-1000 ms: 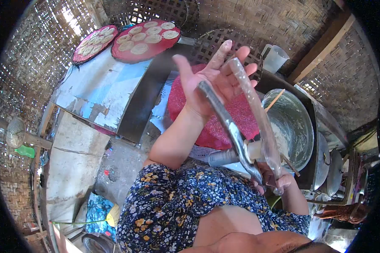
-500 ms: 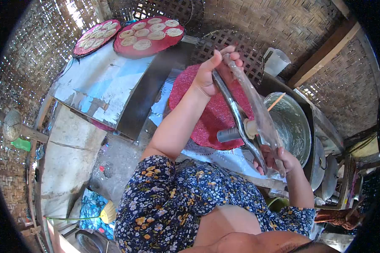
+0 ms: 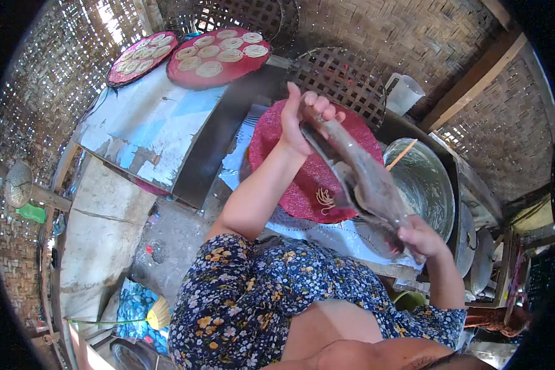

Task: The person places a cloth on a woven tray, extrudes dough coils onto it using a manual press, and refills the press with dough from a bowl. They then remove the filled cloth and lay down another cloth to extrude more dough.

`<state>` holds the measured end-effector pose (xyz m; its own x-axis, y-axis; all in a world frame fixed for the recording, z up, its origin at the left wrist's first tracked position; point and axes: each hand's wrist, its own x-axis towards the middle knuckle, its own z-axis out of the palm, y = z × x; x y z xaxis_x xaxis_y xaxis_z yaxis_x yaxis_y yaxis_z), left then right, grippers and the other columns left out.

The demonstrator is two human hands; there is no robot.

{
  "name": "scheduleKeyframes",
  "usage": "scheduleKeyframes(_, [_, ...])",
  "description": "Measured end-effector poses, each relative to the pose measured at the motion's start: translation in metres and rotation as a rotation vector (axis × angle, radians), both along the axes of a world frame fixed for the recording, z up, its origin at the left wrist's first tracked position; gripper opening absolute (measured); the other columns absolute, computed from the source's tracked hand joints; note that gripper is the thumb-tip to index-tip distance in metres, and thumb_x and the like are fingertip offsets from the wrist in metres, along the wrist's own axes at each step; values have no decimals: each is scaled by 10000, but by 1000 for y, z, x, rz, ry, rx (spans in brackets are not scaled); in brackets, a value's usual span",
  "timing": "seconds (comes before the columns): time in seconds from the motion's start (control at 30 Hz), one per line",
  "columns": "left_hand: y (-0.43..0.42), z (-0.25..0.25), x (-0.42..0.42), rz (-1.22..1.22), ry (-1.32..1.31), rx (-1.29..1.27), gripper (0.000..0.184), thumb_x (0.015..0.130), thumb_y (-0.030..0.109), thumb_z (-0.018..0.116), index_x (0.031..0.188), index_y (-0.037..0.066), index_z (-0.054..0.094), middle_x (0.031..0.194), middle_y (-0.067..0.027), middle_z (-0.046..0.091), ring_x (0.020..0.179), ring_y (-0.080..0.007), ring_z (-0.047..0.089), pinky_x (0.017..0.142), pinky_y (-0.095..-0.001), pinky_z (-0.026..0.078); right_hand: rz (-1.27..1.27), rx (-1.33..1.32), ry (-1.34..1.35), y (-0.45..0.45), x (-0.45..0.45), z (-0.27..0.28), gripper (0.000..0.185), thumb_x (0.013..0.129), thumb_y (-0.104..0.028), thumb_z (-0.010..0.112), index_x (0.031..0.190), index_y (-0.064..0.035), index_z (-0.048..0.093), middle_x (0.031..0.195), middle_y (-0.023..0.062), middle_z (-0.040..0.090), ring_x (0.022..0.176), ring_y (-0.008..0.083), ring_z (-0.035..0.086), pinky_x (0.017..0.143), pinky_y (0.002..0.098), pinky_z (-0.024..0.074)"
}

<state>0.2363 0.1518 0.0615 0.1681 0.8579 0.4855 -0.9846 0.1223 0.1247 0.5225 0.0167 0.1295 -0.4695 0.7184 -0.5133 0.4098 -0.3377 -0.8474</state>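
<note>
A two-handled wooden noodle press (image 3: 367, 176) slants across the middle of the view, its two bars now close together. At its upper end, my left hand (image 3: 305, 120) wraps its fingers over the bars, with the thumb raised. My right hand (image 3: 424, 239) closes round the lower end; part of the press is blurred there. Under the press lies a round red mat (image 3: 290, 154), with a small heap of pale strands (image 3: 324, 198) near its front edge. The press's cylinder is hidden behind the upper bar.
Right of the press stands a large metal pot (image 3: 435, 185) with a wooden stick and pale residue. Behind are a woven basket (image 3: 339, 80) and a plastic jug (image 3: 404, 94). Two red trays (image 3: 197, 74) bearing pale strand rounds rest on the worn table (image 3: 148, 132) at left.
The press's bars have come together and its upper end has dropped slightly to the left with my left hand. Pale strands now show on the red mat where the cylinder was visible.
</note>
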Motion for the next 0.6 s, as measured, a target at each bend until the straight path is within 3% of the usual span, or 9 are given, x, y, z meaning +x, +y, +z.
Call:
scheduleKeyframes(0.03, [1,7,0,-3,-33,41,461,831,568,439,627,158,495,636,28,536,653,-165,555,847,-463,419,6,43,-84,4,3,5,665,607,-566,681,912,15,577,755,63,590,649,145,571,564,263,457])
scheduleKeyframes(0.13, [3,35,-12,57,-42,133,455,843,558,425,642,158,503,638,26,536,650,-167,553,860,-473,415,3,146,-114,8,-12,16,672,593,-574,689,898,14,578,754,54,582,648,145,557,562,267,449])
scheduleKeyframes(0.17, [2,42,-18,73,-24,176,452,857,546,410,659,153,511,638,21,539,643,-165,547,867,-477,412,-7,187,-71,8,-13,12,559,660,-443,706,930,27,569,705,25,559,618,107,530,539,239,422])
scheduleKeyframes(0.27, [-9,47,-27,76,13,222,482,876,547,360,660,145,517,638,11,543,621,-157,529,882,-476,403,59,146,-15,2,-13,-1,568,658,-449,704,933,29,570,708,22,558,621,105,526,546,239,420])
scheduleKeyframes(0.3, [-15,47,-26,37,-3,190,534,865,577,340,627,146,547,625,-9,547,628,-188,554,851,-436,426,95,100,-14,-1,-10,-2,592,659,-445,705,977,35,569,712,20,566,646,98,526,575,236,424])
scheduleKeyframes(0.4, [-30,42,-15,38,11,140,537,861,579,348,609,144,536,611,-7,539,624,-191,556,858,-444,419,96,84,-62,-13,2,9,650,650,-442,709,1056,42,557,811,63,603,750,129,553,676,263,444])
scheduleKeyframes(0.43, [-30,40,-10,18,-14,155,527,871,562,345,615,144,537,605,-10,538,627,-194,559,872,-458,410,68,115,-76,-16,3,16,721,637,-440,713,1136,45,526,941,113,608,865,166,551,783,300,433])
scheduleKeyframes(0.6, [-20,54,-10,4,-87,349,512,898,525,316,683,130,560,661,-27,563,663,-211,563,917,-478,373,96,366,-175,-7,-6,40,753,624,-416,722,1178,43,499,1015,135,603,934,180,544,838,315,418])
